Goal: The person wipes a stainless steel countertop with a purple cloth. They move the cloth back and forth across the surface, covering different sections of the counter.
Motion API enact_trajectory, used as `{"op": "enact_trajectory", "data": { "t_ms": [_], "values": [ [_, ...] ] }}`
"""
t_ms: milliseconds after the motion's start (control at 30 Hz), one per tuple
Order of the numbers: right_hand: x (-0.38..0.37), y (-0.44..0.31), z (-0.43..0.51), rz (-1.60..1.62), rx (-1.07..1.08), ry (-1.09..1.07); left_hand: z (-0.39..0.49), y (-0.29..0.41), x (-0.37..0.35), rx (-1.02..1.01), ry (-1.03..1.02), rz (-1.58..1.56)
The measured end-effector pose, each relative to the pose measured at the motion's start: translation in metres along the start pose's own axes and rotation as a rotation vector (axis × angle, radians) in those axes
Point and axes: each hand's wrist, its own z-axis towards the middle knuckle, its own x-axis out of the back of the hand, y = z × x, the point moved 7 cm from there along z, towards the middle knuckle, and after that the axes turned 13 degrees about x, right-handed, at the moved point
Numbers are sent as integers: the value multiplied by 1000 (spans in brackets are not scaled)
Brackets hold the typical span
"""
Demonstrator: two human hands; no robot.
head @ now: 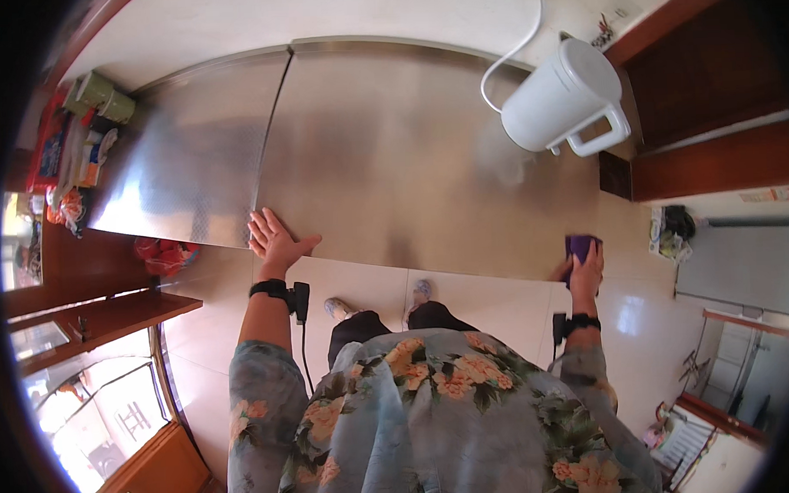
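Observation:
My left hand (278, 244) rests palm down on the front edge of a stainless steel counter (391, 155), fingers spread, near the seam between its two panels. At the counter's right front corner, my right hand (587, 272) grips a purple cloth (581, 245). Part of the cloth is hidden under the fingers. Toward the back right stands a white electric kettle (562, 97), its handle facing right. The steel surface is shiny, with a dull patch in front of the kettle.
A white cord (521, 50) runs from the wall to the kettle. Green canisters (106, 97) and packaged goods (95, 152) crowd the left end. Below that end sits a red plastic bag (167, 254). An open wooden door (110, 321) stands at left; a grey appliance (740, 260) at right.

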Motion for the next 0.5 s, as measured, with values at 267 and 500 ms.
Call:
{"op": "enact_trajectory", "data": {
  "t_ms": [267, 500],
  "values": [
    [-11, -44, -22, 23, 178, -131, 5, -3, -4, -27, -4, 27],
    [-7, -124, 1, 90, 428, -208, -2, -2, 1, -36, -10, -15]
  ]
}}
